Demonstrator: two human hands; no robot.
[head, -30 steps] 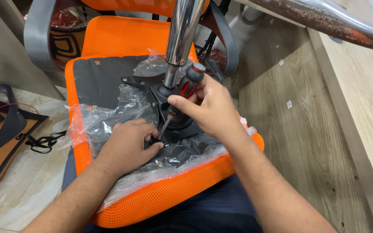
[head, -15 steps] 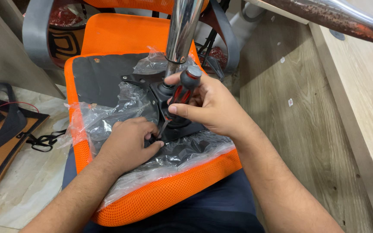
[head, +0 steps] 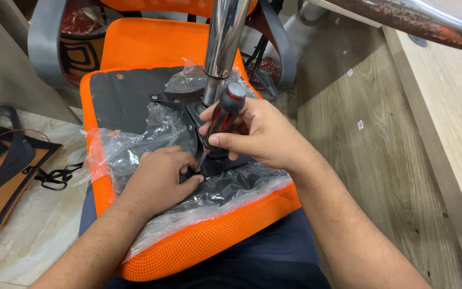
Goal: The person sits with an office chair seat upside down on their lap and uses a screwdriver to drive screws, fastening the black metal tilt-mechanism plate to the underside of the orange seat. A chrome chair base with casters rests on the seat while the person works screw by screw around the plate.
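Screwdriver (head: 224,113), red and black, sits at frame centre, the right hand (head: 258,136) wrapped around its handle, tip angled down to the black underside of the orange seat (head: 199,243). The left hand (head: 159,179) rests curled on the seat, fingers pinched at the tip, seemingly to steady it. Crumpled clear plastic wrap (head: 135,144) and the chrome column (head: 223,43) crowd the spot. A black strap (head: 6,150) lies at left.
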